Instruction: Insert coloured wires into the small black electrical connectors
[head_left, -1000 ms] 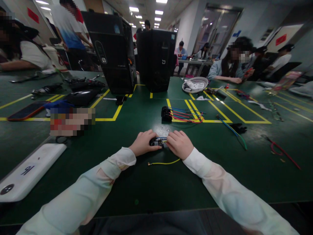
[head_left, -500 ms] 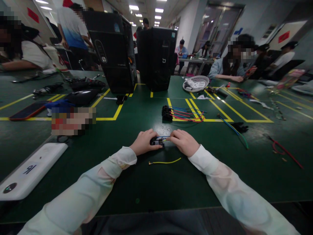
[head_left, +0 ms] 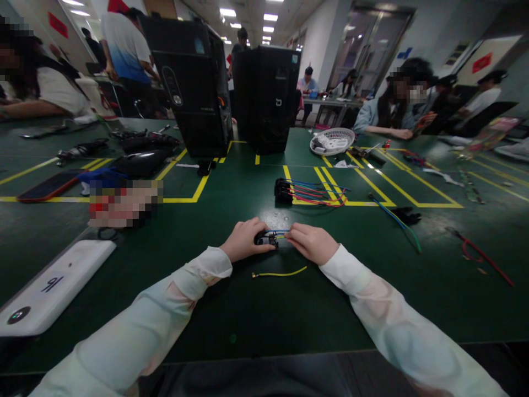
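My left hand (head_left: 247, 240) is closed around a small black connector housing (head_left: 270, 240), its thumb along the near side. Thin blue and yellow wires (head_left: 281, 236) run from the housing to the right. My right hand (head_left: 311, 242) pinches these wires between thumb and fingertips, close to the housing. Just in front of both hands lies a loose yellow wire (head_left: 281, 273) with a brass-coloured terminal at its left end. Beyond the hands rests a group of black connectors (head_left: 283, 191) with blue and red wires trailing right.
Blue and green wires (head_left: 397, 218) and a red wire (head_left: 483, 253) lie to the right. A white device (head_left: 58, 286) sits at the left. Two black computer towers (head_left: 264, 99) and a white basket (head_left: 333, 141) stand farther back. A person (head_left: 397, 105) sits across the table.
My right hand's fingers have drawn together a little and shifted slightly right along the wires. The left hand keeps its hold on the connector housing.
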`<act>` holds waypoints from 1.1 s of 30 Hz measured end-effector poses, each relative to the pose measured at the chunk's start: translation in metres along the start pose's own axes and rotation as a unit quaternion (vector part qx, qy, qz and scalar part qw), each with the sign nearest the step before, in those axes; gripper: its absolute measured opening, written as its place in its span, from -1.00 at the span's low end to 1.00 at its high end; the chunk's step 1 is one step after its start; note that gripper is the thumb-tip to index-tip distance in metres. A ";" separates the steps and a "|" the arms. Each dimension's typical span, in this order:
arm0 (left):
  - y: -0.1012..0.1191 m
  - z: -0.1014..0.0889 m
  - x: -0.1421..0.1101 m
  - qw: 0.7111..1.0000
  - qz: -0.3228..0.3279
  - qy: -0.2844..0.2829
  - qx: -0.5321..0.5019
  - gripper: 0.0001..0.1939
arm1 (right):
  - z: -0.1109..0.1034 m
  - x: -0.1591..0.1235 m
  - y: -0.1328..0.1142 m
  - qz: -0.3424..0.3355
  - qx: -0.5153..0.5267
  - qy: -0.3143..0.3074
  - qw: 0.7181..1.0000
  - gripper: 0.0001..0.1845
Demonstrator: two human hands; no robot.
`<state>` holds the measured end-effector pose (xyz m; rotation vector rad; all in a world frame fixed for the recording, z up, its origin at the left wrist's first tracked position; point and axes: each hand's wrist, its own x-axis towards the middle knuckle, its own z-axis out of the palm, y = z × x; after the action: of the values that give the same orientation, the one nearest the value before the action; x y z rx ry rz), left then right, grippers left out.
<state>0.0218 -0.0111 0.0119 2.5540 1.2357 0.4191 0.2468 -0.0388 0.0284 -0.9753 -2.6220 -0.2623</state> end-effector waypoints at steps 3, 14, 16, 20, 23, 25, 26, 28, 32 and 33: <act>0.000 -0.001 0.000 1.000 0.000 -0.003 -0.002 -0.55 | 0.003 0.000 -0.003 0.028 0.010 -0.014 0.999 -0.77; -0.001 0.000 0.001 1.000 0.003 -0.001 -0.002 -0.55 | 0.002 0.000 -0.005 0.022 -0.050 0.040 0.998 -0.75; -0.001 0.000 0.001 1.000 0.006 -0.001 0.000 -0.55 | 0.003 0.001 -0.006 0.026 -0.044 0.046 0.998 -0.74; 0.000 0.000 0.001 1.000 0.006 0.002 0.002 -0.56 | 0.002 0.001 -0.005 0.027 -0.011 0.006 1.000 -0.80; 0.000 0.000 0.001 1.000 0.001 0.004 0.002 -0.56 | 0.001 -0.001 -0.004 0.021 0.018 -0.024 0.999 -0.84; 0.000 0.000 0.001 1.000 0.001 0.003 0.001 -0.56 | 0.001 -0.001 -0.003 0.020 0.037 -0.030 0.999 -0.86; 0.000 0.000 0.001 1.000 0.002 0.003 0.000 -0.56 | 0.002 -0.002 -0.002 0.022 0.045 -0.030 0.998 -0.87; 0.000 0.000 0.001 1.000 0.003 0.002 -0.001 -0.56 | 0.003 -0.002 -0.002 0.029 0.055 -0.029 0.998 -0.87; 0.000 -0.001 0.001 1.000 0.006 0.000 -0.004 -0.56 | 0.006 -0.001 -0.005 0.049 0.041 -0.017 0.998 -0.84; 0.000 -0.001 0.001 1.000 0.006 0.000 -0.005 -0.56 | 0.006 -0.001 -0.006 0.055 0.033 -0.011 0.998 -0.83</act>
<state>0.0223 -0.0101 0.0128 2.5544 1.2172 0.4265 0.2422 -0.0417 0.0219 -1.1004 -2.5695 -0.1372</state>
